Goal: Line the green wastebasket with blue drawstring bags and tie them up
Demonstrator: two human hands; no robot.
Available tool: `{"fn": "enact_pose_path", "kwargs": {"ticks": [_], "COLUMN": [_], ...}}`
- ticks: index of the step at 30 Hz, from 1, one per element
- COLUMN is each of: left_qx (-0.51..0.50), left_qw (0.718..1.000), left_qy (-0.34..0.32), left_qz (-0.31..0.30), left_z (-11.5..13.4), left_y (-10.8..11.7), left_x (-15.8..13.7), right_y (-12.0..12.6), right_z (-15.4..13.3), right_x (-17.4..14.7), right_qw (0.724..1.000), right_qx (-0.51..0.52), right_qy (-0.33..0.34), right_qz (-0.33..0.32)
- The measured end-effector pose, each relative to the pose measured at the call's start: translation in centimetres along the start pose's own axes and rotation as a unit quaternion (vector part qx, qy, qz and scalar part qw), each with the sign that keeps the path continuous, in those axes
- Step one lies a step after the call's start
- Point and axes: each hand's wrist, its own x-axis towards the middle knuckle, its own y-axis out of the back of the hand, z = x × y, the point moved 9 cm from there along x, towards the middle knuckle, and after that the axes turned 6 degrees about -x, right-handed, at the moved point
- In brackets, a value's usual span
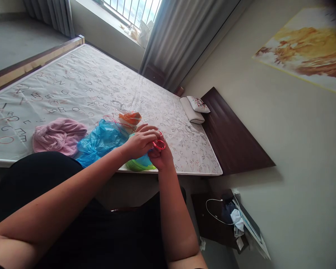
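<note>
Close together above the bed's near edge, both my hands are closed around a small red looped thing (159,145). My left hand (141,141) comes over it from the left with its fingers bent. My right hand (162,156) grips it from below and the right. A ring-shaped part shows between the fingers; the rest is hidden, so its exact kind is unclear. Just beneath the hands sits a green basket-like container (137,165) with something blue inside, partly covered. To the left lies a crumpled blue plastic bag (103,140), with thin pink-red strings by its top.
A pink towel (58,136) is bunched on the patterned mattress (81,89). Behind the hands lies an orange plastic bag (131,118). A bolster (190,110) and a pillow (198,104) rest against the dark headboard (232,138). A nightstand (207,213) with a cable stands lower right.
</note>
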Motion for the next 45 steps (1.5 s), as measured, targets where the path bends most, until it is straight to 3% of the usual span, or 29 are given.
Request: {"fn": "enact_pose_path", "kwargs": {"ticks": [4,9,13,21,24,27,29,30,32,35,39,42,45], "left_qx": [0.006,-0.037,-0.102,-0.221,-0.325,-0.451,-0.517,-0.543,-0.568,-0.531,-0.359,-0.248,-0.196], "left_qw": [0.999,0.998,0.994,0.95,0.884,0.764,0.695,0.672,0.654,0.695,0.823,0.886,0.916], "left_qy": [0.009,0.003,0.024,0.188,0.283,0.386,0.425,0.432,0.432,0.423,0.391,0.36,0.329], "left_qz": [-0.034,-0.049,0.001,0.114,0.183,0.252,0.264,0.26,0.249,0.236,0.202,0.155,0.116], "left_z": [-0.5,-0.9,-1.3,-5.9,-8.7,-11.0,-11.3,-11.2,-10.7,-10.2,-10.3,-10.4,-10.2], "left_y": [-0.8,-1.1,0.2,1.8,2.0,1.9,1.5,1.4,1.2,1.3,2.2,2.1,1.5], "left_x": [-0.2,-0.3,0.2,-0.3,-1.4,-2.9,-3.5,-3.5,-3.5,-3.5,-3.5,-3.3,-3.0], "right_y": [0.9,3.5,6.4,9.8,9.7,9.2,9.2,9.4,9.8,10.2,9.1,6.7,5.3], "right_z": [-0.9,-2.3,-3.7,-6.2,-7.0,-8.0,-8.0,-7.8,-7.5,-7.6,-7.6,-4.8,0.6], "right_x": [0.4,0.7,0.3,-0.7,-1.3,-1.6,-1.6,-1.5,-1.3,-1.7,-2.6,-1.5,1.1], "right_qw": [0.998,0.983,0.967,0.948,0.943,0.946,0.952,0.955,0.956,0.945,0.911,0.844,0.751], "right_qx": [0.036,0.033,0.028,0.006,0.052,0.057,0.057,0.061,0.064,0.017,-0.166,-0.429,-0.631], "right_qy": [0.044,0.117,0.146,0.216,0.257,0.282,0.272,0.262,0.248,0.268,0.315,0.275,0.168], "right_qz": [0.037,0.14,0.206,0.232,0.205,0.146,0.127,0.127,0.145,0.185,0.207,0.168,0.097]}}
